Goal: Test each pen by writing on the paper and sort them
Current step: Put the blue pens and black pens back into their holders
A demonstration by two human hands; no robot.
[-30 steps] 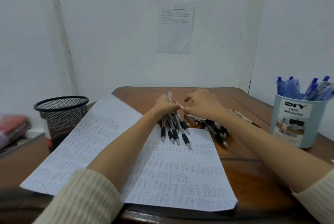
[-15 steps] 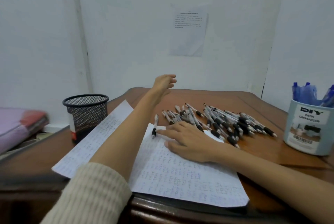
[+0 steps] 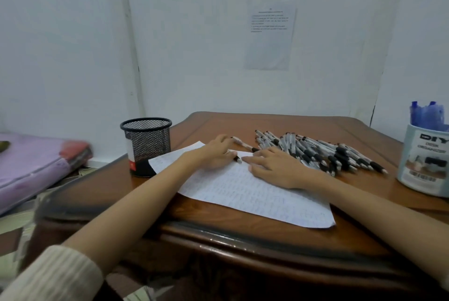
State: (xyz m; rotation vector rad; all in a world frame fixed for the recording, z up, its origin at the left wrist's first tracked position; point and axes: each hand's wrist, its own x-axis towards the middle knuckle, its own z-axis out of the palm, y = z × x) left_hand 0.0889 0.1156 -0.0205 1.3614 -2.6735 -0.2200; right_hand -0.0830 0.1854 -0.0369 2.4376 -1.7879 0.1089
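So here's where we're at. Our left hand (image 3: pixel 216 152) rests on the far left corner of the paper (image 3: pixel 257 193) with its fingers curled round a pen (image 3: pixel 237 158). Only the dark tip pokes out from under the fingers, right on the sheet. Our right hand (image 3: pixel 274 167) lies flat on the same sheet just beside it, fingers straight and spread, gripping nothing, with the fingertips nearly meeting the pen tip.

The paper is covered in rows of small handwriting and sits at an angle on the brown wooden surface (image 3: pixel 267 230), its near corner close to the front edge.

Just past our hands there's a single pen (image 3: pixel 243 144) lying on its own on the wood. To the right of it is the pile of pens (image 3: pixel 320 152), white barrels with black grips, all fanned out roughly the same way.

A black mesh cup (image 3: pixel 145 146) stands upright at the left, just beside the paper's left corner. Over at the right edge is a pale blue organizer (image 3: pixel 424 164) with blue pens (image 3: pixel 425 113) sticking up out of it. A printed sheet (image 3: pixel 269 35) hangs on the white wall behind.
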